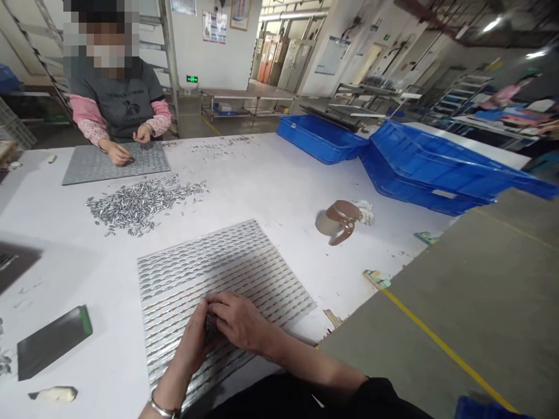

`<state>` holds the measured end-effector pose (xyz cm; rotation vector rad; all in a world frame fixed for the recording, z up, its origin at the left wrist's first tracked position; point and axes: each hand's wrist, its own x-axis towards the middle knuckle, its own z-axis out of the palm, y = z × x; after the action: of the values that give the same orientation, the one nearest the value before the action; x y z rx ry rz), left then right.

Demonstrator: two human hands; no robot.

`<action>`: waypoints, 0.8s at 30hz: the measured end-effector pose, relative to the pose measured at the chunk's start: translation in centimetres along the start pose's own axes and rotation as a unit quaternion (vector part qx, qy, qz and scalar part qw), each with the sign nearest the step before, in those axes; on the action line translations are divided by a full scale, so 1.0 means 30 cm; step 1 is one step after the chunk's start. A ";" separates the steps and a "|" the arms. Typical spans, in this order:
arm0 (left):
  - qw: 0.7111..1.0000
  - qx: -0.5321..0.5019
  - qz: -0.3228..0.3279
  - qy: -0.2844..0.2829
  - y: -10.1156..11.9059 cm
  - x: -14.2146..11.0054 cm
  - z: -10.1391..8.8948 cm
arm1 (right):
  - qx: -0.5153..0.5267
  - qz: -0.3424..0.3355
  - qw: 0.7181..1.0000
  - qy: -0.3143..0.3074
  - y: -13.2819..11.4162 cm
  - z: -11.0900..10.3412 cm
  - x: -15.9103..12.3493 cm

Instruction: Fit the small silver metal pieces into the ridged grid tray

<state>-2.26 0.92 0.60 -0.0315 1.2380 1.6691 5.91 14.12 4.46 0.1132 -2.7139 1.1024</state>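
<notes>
Over the near part of a grey metal sheet [279, 273] with rows of slots, my left hand [198, 331] is cupped round a clump of small dark grey metal pieces [211, 327]. My right hand [240, 320] is curled against it, its fingertips at those pieces; whatever they pinch is hidden. The far rows of the sheet hold pointed oval metal pieces [174, 273], while the nearer rows show thin brownish lines. Beyond its far left corner lies a loose heap of similar small metal pieces [135, 203] on the white table [244, 180].
Across the table a person [117, 99] handles another slotted sheet [82, 166]. A brown mug [343, 218] stands right, near blue crates [419, 169]. At left lie a dark flat slab with a green end [55, 343] and a pale-handled tool [56, 394]. The table's right edge borders the floor.
</notes>
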 end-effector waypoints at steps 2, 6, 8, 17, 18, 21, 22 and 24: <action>1.000 0.002 -0.009 -0.011 -0.001 -0.002 -0.001 | 0.008 -0.007 1.000 0.007 -0.001 0.014 0.003; 0.999 0.019 -0.035 0.013 0.003 -0.010 0.014 | 0.047 0.009 0.998 0.028 0.023 -0.002 0.000; 0.999 0.031 -0.031 0.025 0.004 -0.012 0.023 | 0.057 0.049 0.996 0.040 0.021 -0.013 -0.003; 0.998 0.035 0.020 -0.044 0.024 0.009 0.013 | 0.124 0.109 0.977 0.132 0.171 -0.128 -0.011; 0.998 0.029 0.016 -0.046 0.026 0.011 0.011 | 0.129 0.135 0.970 0.157 0.230 -0.160 -0.016; 0.999 0.020 0.011 -0.049 0.027 0.015 0.007 | 0.187 0.250 0.921 0.232 0.418 -0.253 -0.036; 0.999 0.018 0.010 -0.050 0.026 0.015 0.006 | 0.204 0.278 0.904 0.254 0.473 -0.277 -0.041; 0.998 0.015 0.007 -0.055 0.024 0.018 0.005 | 0.220 0.312 0.881 0.281 0.560 -0.307 -0.045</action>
<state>-2.95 1.41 0.87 0.0871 1.1834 1.6422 6.23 32.58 -0.85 -0.9252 -1.9601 1.5850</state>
